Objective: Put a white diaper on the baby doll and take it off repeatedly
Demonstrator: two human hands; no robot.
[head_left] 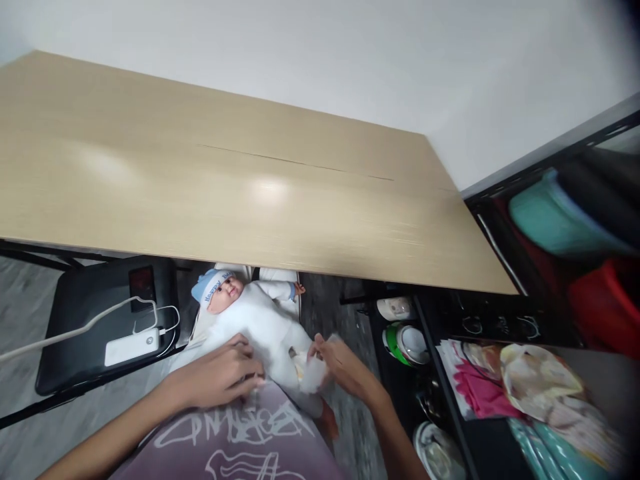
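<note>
A baby doll (265,313) in a fluffy white outfit and a blue-and-white knit cap lies on its back against my lap, head to the left. My left hand (220,373) holds the doll's near side, its fingers bent over the white cloth. At the doll's lower end, my right hand (333,360) pinches the white outfit (313,375) near a leg, where an opening in the cloth shows. One bare foot (327,421) of the doll sticks out below. The doll's other leg is hidden in the cloth.
A wooden tabletop (240,200) spans the view just beyond the doll. On a black stool (80,320) at left lie a white power bank (133,348) with a cable and a dark phone (143,285). Shelves at right hold jars (406,343), folded cloths (540,373) and a red bowl-like container (607,307).
</note>
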